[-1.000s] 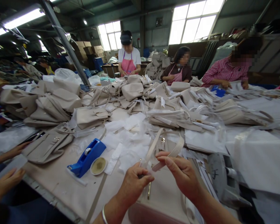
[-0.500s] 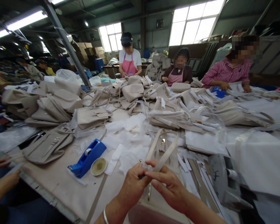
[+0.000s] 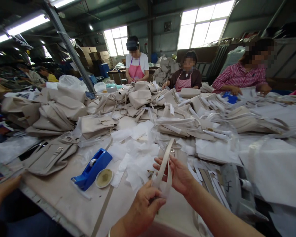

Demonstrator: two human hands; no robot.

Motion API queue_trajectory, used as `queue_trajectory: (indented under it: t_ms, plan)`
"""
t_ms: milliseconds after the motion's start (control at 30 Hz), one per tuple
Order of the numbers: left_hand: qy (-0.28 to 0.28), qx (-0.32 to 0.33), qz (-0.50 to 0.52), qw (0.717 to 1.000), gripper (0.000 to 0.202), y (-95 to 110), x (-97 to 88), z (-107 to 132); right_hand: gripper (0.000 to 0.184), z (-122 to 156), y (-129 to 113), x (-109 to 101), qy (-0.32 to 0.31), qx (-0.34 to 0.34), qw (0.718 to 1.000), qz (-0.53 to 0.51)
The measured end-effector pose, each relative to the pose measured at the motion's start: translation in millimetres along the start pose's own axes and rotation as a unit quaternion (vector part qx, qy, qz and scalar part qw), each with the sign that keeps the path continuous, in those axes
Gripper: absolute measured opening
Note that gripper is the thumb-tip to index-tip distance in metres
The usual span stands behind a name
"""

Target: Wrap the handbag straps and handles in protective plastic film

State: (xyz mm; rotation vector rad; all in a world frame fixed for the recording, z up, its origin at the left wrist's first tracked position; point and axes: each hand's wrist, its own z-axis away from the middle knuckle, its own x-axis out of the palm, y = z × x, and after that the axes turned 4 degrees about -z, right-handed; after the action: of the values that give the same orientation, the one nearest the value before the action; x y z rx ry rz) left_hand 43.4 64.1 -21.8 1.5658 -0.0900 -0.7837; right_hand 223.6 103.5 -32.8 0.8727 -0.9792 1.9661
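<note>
My left hand [image 3: 144,205] is closed around the lower end of a beige bag strap [image 3: 164,166], low in the middle of the view. My right hand [image 3: 177,174] is just beyond it, fingers curled round the same strap where it loops up over white paper pieces [image 3: 135,161]. The strap belongs to a beige bag lying under my forearms, mostly hidden.
A blue tape dispenser [image 3: 92,168] and a small round dish [image 3: 104,177] sit left of my hands. Piles of beige handbags [image 3: 140,97] cover the long table [image 3: 64,197]. Three people work at the far side; another person's hand [image 3: 4,187] is at the left edge.
My right hand has slid forward and up along the strap, and my left hand has dropped lower toward me. The strap loop now stands narrower and more upright.
</note>
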Motion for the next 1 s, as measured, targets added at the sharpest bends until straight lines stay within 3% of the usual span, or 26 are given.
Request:
queue_trajectory:
  t_ms: [100,200,333,467,867,1000]
  plan:
    - [0.013,0.020,-0.012,1.000,0.018,-7,-1.5,4,0.010,-14,-6,9,0.049,-0.084,0.995,-0.032]
    - [0.056,-0.005,0.009,0.998,0.017,-17,0.1,4,0.018,-20,-7,13,0.061,-0.155,0.986,-0.026]
    - [0.143,-0.062,0.023,0.987,0.058,-26,7.7,-1,0.027,-17,-6,12,0.088,-0.216,0.972,0.000]
    - [0.117,-0.097,0.043,0.987,0.029,-26,12.5,-7,0.028,-8,-6,10,0.087,-0.251,0.964,0.034]
    - [0.151,-0.124,0.078,0.978,0.030,7,7.9,-42,0.032,4,32,-5,0.031,-0.219,0.957,0.188]
    - [0.154,-0.109,0.091,0.978,0.026,12,5.5,-53,0.040,10,28,-8,0.037,-0.224,0.942,0.247]
